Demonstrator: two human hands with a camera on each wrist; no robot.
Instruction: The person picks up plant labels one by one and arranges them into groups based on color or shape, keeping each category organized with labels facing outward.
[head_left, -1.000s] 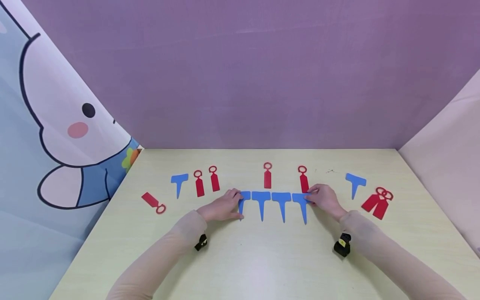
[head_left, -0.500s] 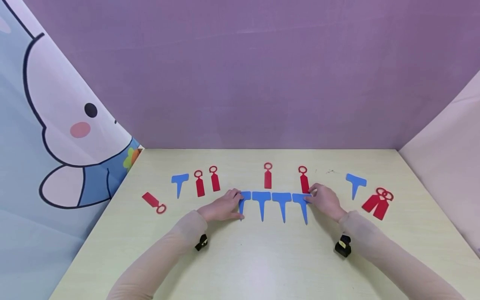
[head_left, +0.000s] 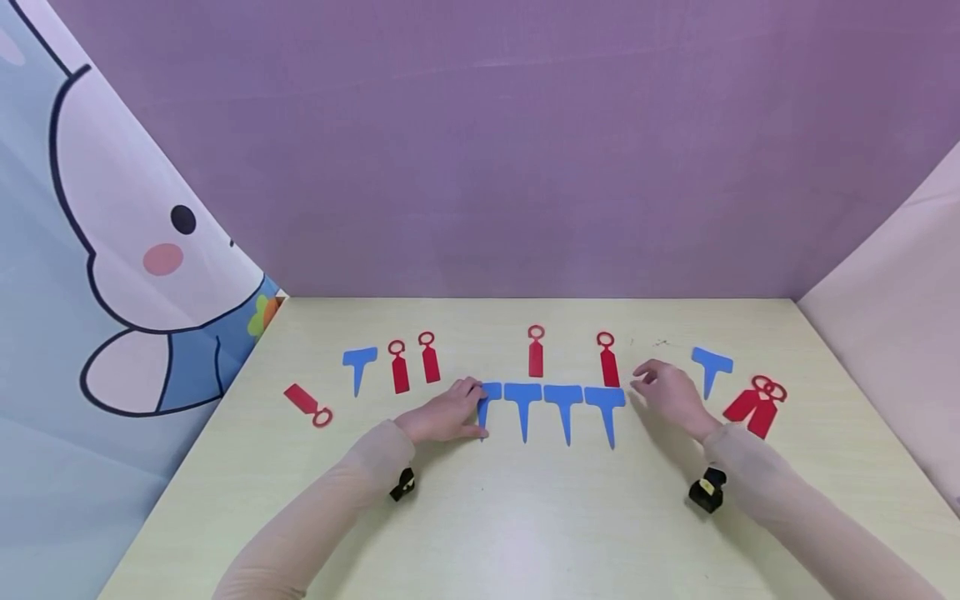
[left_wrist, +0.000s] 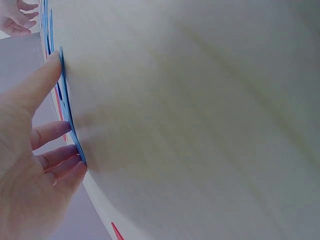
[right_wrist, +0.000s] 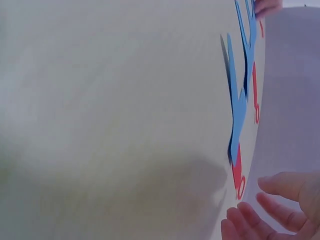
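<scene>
Blue T-shaped plant labels lie in a row across the middle of the table. My left hand rests on the leftmost blue label, with fingers at its head and thumb near its stem tip. In the left wrist view, fingertips and thumb touch that thin label edge-on. Just right of the row, my right hand hovers with nothing in it, fingers loosely bent. Nearest to it is the rightmost blue label, also seen in the right wrist view. A red ring-topped tag lies right behind that label.
More red ring-topped tags lie about: one behind the row, a left pair including one tag, one at far left, and an overlapping pair at right. Single blue labels lie at left and right.
My right hand has let go of the rightmost blue label and moved off to the right. That label stays in the row. My left hand has kept its place.
</scene>
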